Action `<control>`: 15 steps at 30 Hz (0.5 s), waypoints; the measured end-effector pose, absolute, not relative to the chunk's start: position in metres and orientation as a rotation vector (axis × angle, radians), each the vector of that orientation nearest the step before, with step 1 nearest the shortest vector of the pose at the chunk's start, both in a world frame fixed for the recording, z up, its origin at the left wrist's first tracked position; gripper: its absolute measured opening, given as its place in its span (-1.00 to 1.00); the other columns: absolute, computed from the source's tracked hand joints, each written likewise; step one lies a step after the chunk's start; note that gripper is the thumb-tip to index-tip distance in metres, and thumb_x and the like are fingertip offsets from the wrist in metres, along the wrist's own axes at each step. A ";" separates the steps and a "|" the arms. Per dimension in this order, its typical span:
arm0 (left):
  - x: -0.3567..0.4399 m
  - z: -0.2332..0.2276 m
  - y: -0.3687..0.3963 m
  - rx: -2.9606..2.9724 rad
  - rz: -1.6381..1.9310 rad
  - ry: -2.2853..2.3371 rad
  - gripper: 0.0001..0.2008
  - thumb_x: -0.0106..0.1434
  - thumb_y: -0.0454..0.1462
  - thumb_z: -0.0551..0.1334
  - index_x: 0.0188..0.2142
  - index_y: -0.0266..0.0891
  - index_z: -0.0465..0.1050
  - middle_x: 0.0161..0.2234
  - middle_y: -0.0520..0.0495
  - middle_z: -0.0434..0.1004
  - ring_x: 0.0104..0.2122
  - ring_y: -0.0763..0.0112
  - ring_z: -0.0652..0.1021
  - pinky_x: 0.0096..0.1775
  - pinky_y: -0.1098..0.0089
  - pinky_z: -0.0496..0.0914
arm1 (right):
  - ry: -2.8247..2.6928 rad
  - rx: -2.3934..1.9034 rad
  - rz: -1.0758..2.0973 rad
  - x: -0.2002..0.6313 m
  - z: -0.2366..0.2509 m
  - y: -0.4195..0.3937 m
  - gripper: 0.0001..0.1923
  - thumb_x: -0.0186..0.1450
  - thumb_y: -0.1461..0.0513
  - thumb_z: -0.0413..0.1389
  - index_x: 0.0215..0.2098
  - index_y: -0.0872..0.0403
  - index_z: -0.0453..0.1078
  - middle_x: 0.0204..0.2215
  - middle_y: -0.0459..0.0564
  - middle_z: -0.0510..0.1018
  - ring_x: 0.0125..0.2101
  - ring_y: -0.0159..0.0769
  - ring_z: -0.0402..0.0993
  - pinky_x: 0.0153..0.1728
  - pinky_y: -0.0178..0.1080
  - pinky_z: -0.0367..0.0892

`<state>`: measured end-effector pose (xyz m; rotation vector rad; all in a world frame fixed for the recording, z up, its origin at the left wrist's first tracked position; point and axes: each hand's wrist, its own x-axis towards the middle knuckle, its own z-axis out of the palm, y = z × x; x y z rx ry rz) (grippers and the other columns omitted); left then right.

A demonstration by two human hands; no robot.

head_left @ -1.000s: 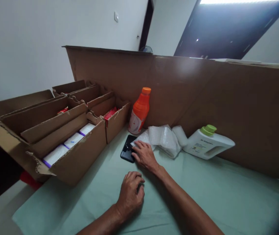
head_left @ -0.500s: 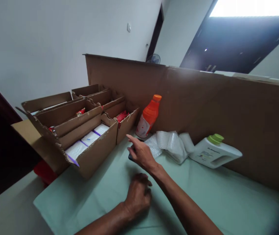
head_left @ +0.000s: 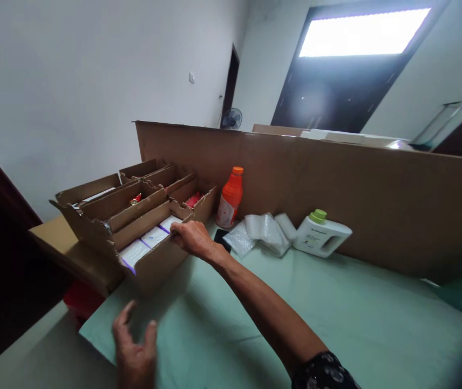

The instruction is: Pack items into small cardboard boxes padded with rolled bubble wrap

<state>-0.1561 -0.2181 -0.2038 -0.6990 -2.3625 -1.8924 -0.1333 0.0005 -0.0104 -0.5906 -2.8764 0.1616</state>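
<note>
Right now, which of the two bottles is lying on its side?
The white bottle with the green cap lies on its side by the cardboard wall. The orange bottle stands upright.

The right hand point(head_left: 192, 237) is stretched far forward and to the left, its arm running as a long diagonal from the lower right of the view, bare from the wrist to a dark patterned sleeve at the near edge. The hand lies palm down with the knuckles raised, the fingers curled over and pointing left, the wrist nearly straight. The left hand point(head_left: 134, 354) is low and near, at the bottom edge of the view, back of the hand toward the camera. Its fingers are spread and loosely open, thumb and forefinger apart, holding nothing. The two hands are well apart.
</note>
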 end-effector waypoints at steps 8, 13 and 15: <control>-0.150 -0.195 -0.248 -0.665 -2.051 -2.572 -0.20 0.21 0.04 0.26 0.33 -0.17 0.04 0.09 -0.24 0.43 0.09 -0.02 0.50 0.09 0.05 0.46 | -2.716 -0.609 0.336 -0.030 -0.027 -0.117 -0.76 0.41 0.26 0.00 -0.23 0.01 0.53 -0.49 0.01 0.63 -0.48 -0.23 0.48 -0.38 -0.20 0.28; -0.119 -0.212 -0.266 -0.701 -1.989 -2.798 -0.24 0.18 0.15 0.21 0.27 -0.12 0.19 0.14 -0.23 0.44 0.14 -0.15 0.48 0.10 0.02 0.45 | -2.144 -0.559 0.634 0.098 -0.066 -0.150 -0.69 0.38 0.26 0.11 0.02 -0.20 0.51 -0.42 0.00 0.63 -0.47 -0.11 0.49 -0.37 -0.03 0.39; -0.114 -0.217 -0.267 -0.738 -2.056 -2.770 -0.20 0.15 0.18 0.22 0.26 -0.15 0.18 0.12 -0.25 0.46 0.15 -0.17 0.47 0.14 -0.01 0.41 | -1.939 -0.838 0.660 0.139 -0.082 -0.143 -0.74 0.36 0.24 0.14 -0.04 -0.21 0.53 -0.36 0.02 0.64 -0.40 -0.07 0.54 -0.33 -0.01 0.43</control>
